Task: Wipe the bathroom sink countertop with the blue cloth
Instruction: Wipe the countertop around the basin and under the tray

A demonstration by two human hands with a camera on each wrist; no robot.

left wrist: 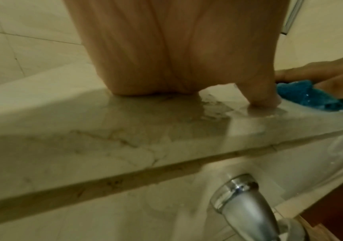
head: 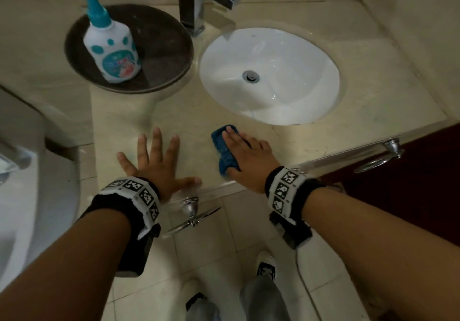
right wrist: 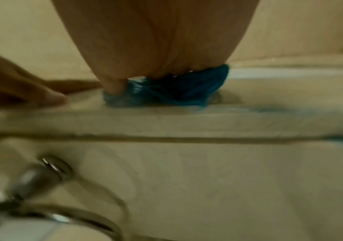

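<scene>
1. My right hand [head: 245,155] lies flat, fingers straight, pressing the cloth [head: 225,147] on the surface [head: 189,116] just before the sink [head: 268,74].
2. My left hand [head: 154,164] is splayed flat on the surface, holding nothing.

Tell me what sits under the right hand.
The right hand presses flat on the bunched blue cloth, which lies on the countertop in front of the sink. The cloth's middle is covered by the palm.

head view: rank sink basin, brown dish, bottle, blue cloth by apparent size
1. sink basin
2. brown dish
3. bottle
4. blue cloth, partly hidden under the right hand, so its full size is unsure
</scene>
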